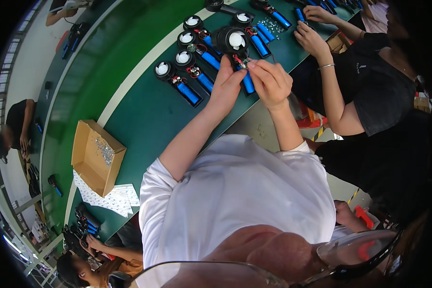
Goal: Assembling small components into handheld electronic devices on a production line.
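Observation:
A half-assembled handheld fan (236, 40) lies in front of me, with a round black head, white blades and a blue battery (247, 83) in its handle. My left hand (226, 86) is closed on the fan just below its head, by red wires. The thumb and fingertips of my right hand (272, 82) pinch at a small circuit board (244, 63) between the head and the battery. Fingers partly cover the board. Several similar open fans, such as one fan (163, 70) at the left end, lie close by with batteries and wires bared.
On the green table (149, 115) stands an open cardboard box (92, 165) holding small shiny parts, with white printed sheets (111, 198) under it. Small clear pieces (272, 26) lie scattered beyond the fans. A co-worker (369, 86) in black works at my right; others sit further off.

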Tool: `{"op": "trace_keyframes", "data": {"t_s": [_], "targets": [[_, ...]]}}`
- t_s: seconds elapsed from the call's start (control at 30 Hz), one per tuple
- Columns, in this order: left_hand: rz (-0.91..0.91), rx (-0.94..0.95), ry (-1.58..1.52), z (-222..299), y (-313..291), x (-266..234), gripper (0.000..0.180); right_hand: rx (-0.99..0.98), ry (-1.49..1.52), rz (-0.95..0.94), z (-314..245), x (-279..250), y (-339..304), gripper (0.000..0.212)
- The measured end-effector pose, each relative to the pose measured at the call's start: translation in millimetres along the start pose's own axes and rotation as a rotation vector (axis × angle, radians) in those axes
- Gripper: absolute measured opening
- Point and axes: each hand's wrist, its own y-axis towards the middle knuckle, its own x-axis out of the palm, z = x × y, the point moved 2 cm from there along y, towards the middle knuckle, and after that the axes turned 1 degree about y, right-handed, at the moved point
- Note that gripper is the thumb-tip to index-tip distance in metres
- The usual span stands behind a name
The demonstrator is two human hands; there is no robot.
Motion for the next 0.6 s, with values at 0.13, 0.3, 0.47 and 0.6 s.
{"op": "trace_keyframes", "data": {"t_s": [0.13, 0.3, 0.47, 0.6], "targets": [[-0.011, 0.011, 0.029, 0, -2, -4, 0.046, 0.04, 0.071, 0.032, 0, 6, -3, 0.028], [0.025, -0.014, 0.054, 17, -24, -12, 0.045, 0.055, 0.152, -0.036, -17, 7, 4, 0.027], [0.145, -0.101, 0.157, 54, -83, -37, 0.036, 0.122, 0.461, -0.238, -67, 16, 19, 0.032], [0.223, -0.155, 0.255, 90, -138, -59, 0.03, 0.424, 0.812, -0.499, -118, 32, 24, 0.04]]}}
